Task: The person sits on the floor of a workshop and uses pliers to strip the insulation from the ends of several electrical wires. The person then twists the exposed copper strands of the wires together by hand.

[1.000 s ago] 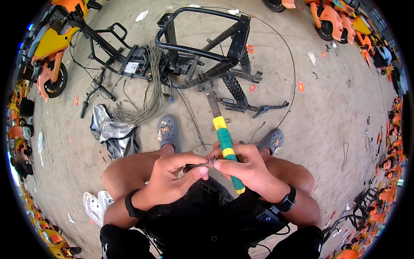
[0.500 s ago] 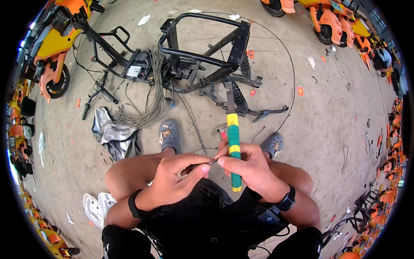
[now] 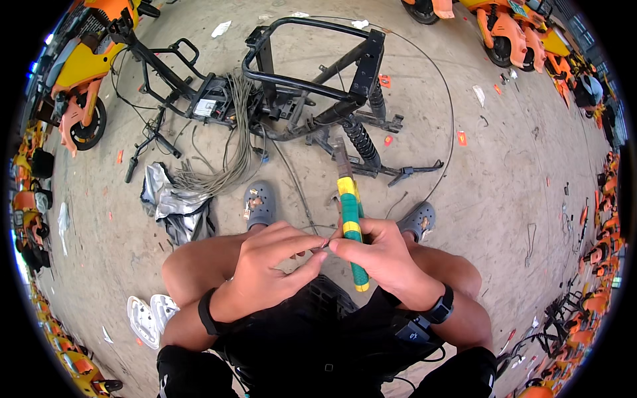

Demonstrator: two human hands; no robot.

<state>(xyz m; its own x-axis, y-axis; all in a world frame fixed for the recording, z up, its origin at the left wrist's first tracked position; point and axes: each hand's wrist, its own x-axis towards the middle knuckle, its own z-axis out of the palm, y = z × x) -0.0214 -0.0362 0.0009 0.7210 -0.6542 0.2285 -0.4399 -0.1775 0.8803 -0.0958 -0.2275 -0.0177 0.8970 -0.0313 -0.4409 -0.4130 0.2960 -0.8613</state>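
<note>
My right hand [image 3: 375,259] is closed around a long tool [image 3: 352,232] with a green and yellow handle and a flat metal head pointing away from me. Its thumb and fingers also pinch a short thin dark wire [image 3: 324,245]. At the same wire my left hand [image 3: 275,262] has its thumb and forefinger close together, the other fingers curled. The wire's exact shape is too small to make out. Both hands are between my bare knees, above my black shorts and the dark gear at my waist.
Beyond my hands lie a black scooter frame [image 3: 312,79] with springs, a bundle of grey cables [image 3: 232,166], a crumpled silver cloth [image 3: 172,205] and a loose long cable. White clogs [image 3: 146,318] sit at lower left. Orange-yellow scooters [image 3: 86,63] line both sides.
The tool has swung more upright, then tilted back slightly. My left hand's fingers have shifted along the wire, with the thumb now lifted a little higher.
</note>
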